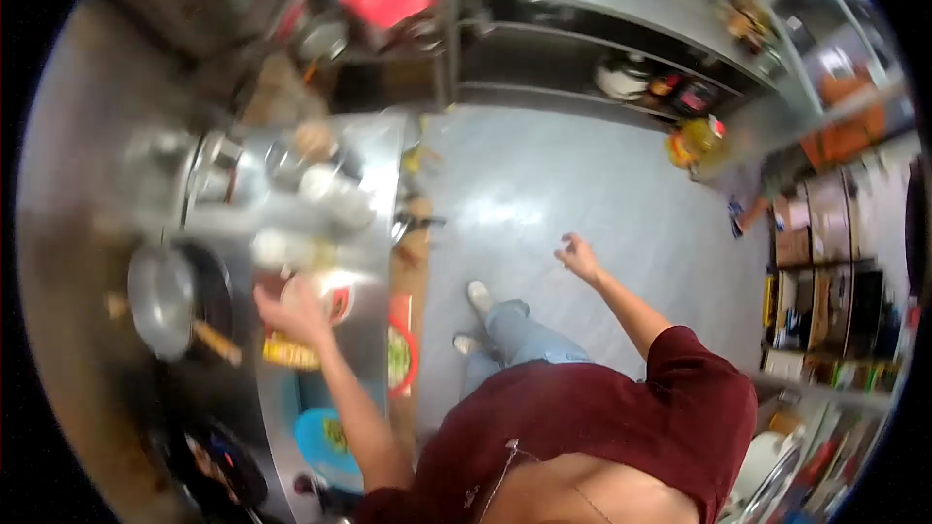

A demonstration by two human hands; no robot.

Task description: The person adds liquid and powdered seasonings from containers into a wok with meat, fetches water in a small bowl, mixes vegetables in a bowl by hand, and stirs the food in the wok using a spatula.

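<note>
My left hand (299, 312) is over the steel counter, blurred, with its fingers apart and no clear hold on anything. Right beside it is a white tub with a red label (338, 303); whether the hand touches it I cannot tell. A yellow packet (291, 353) lies just below the hand. To its left sits a metal pan (163, 301) with a wooden handle. My right hand (580, 258) hangs over the floor, its fingers loosely bent and apart, holding nothing.
A blue bowl (320, 437) with green pieces and a red-rimmed bowl (400, 357) stand along the counter. Blurred white containers (335, 196) are farther up. A large yellow oil bottle (695, 143) stands on the floor by steel shelving (582, 24). Another person's leg (755, 212) shows at right.
</note>
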